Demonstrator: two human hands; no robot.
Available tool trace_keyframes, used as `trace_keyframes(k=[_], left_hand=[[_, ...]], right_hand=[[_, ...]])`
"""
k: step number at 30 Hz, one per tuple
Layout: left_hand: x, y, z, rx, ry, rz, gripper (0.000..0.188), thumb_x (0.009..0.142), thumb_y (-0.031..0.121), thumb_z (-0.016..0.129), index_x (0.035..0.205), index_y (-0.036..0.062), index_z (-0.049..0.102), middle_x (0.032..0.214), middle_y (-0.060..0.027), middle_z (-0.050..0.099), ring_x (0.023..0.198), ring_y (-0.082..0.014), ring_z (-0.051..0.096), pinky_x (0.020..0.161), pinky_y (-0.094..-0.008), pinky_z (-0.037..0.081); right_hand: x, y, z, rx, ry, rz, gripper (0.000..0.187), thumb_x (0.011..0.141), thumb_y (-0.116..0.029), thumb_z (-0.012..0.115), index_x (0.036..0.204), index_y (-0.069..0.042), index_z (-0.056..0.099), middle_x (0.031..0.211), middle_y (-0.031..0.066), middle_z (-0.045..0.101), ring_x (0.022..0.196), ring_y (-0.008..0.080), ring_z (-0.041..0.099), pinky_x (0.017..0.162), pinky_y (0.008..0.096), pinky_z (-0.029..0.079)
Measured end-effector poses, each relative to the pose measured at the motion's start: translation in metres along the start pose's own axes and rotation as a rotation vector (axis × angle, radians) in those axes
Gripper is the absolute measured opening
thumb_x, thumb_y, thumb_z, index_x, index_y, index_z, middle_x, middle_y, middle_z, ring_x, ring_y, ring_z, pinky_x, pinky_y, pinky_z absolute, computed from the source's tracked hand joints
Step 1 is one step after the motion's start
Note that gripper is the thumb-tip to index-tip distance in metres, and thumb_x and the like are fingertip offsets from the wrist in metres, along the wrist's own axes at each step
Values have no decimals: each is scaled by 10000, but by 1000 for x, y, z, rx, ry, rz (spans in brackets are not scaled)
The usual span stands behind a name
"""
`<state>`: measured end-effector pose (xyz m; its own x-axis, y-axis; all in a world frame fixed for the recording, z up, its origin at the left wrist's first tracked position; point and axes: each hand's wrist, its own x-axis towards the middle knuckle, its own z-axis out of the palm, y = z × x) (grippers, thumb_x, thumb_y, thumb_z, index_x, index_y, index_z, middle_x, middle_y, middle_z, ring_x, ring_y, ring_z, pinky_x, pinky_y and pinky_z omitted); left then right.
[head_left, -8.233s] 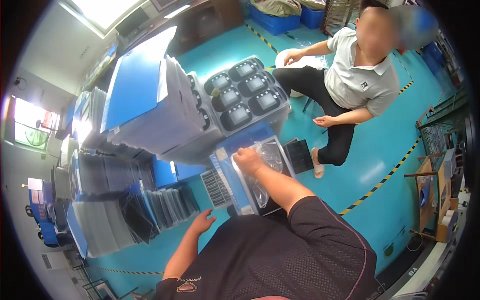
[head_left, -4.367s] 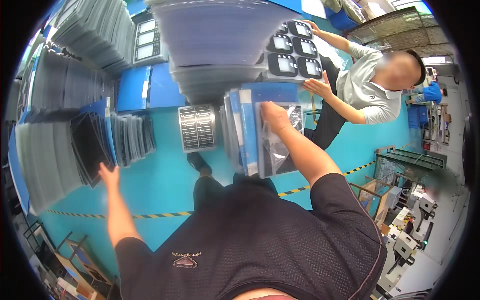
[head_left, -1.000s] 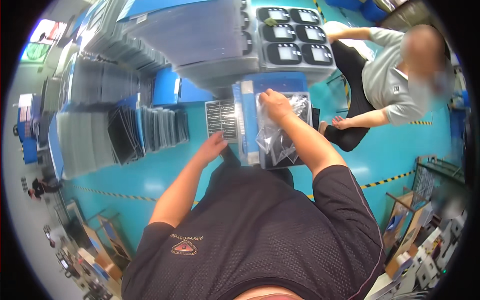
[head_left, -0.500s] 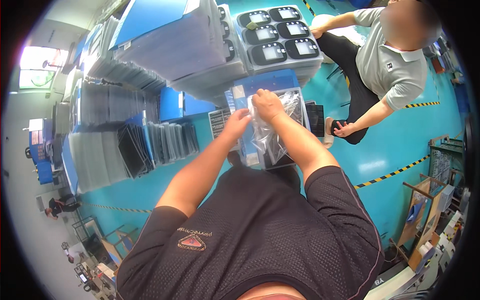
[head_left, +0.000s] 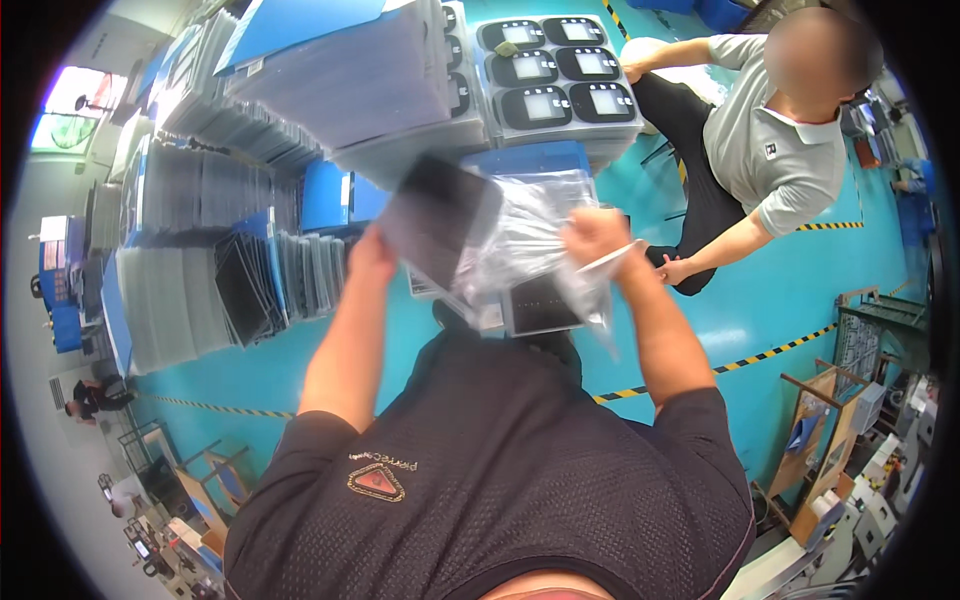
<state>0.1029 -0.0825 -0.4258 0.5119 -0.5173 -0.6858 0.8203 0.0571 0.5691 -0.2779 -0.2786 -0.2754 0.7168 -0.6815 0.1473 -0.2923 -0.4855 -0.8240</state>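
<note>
Tilted and smeared by motion, a dark flat panel (head_left: 440,220) hangs at the left end of a crumpled clear plastic bag (head_left: 540,215). My left hand (head_left: 372,255) grips the panel's left edge, its fingers partly hidden behind it. At the bag's right end, my right hand (head_left: 597,238) is closed around the gathered film, which trails below the wrist. Whether the panel is still partly inside the bag I cannot tell. Under the bag lies another black panel (head_left: 545,308), with a blue sheet (head_left: 530,158) beyond.
Tall stacks of clear sheets (head_left: 340,90) and blue folders (head_left: 335,200) stand at the left. A pile topped with black-framed panels (head_left: 540,105) rises ahead. At the right sits another person (head_left: 780,150) in a grey shirt. Striped tape (head_left: 740,360) crosses the turquoise floor.
My hands have moved apart, the left one leftward with the dark panel and the right one rightward with the bag. The bag has lifted and stretched between them.
</note>
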Motion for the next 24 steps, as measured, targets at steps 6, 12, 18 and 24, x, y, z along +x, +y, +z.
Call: trace_keyframes(k=[6, 12, 18, 24], left_hand=[[-69, 107, -232, 82, 431, 228, 407, 1054, 300, 466, 1327, 7, 539, 1333, -146, 601, 1241, -317, 556, 1099, -493, 396], [-117, 122, -243, 512, 456, 321, 369, 1020, 374, 541, 1174, 50, 624, 1035, -72, 685, 909, -216, 639, 813, -400, 520], [-138, 108, -258, 970, 571, 605, 313, 977, 338, 624, 962, 29, 673, 828, -27, 664, 753, -139, 581, 702, -321, 472], [-129, 167, -278, 770, 633, 626, 264, 963, 286, 648, 967, 23, 666, 849, -48, 675, 783, -135, 592, 725, -305, 490]], right_hand=[[7, 19, -89, 22, -18, 387, 303, 843, -176, 753, 708, -55, 510, 605, 14, 478, 578, 108, 468, 518, 308, 397], [66, 28, 102, -506, -189, -66, 498, 838, -326, 746, 1265, -130, 583, 1020, 171, 594, 943, 366, 637, 766, 447, 537], [73, 46, 145, -480, -80, -129, 378, 863, -262, 718, 1199, -95, 669, 900, 149, 607, 834, 337, 635, 710, 449, 525], [62, 54, 153, -557, -14, -239, 342, 866, -220, 720, 1182, -97, 676, 950, 127, 621, 864, 325, 640, 727, 418, 529]])
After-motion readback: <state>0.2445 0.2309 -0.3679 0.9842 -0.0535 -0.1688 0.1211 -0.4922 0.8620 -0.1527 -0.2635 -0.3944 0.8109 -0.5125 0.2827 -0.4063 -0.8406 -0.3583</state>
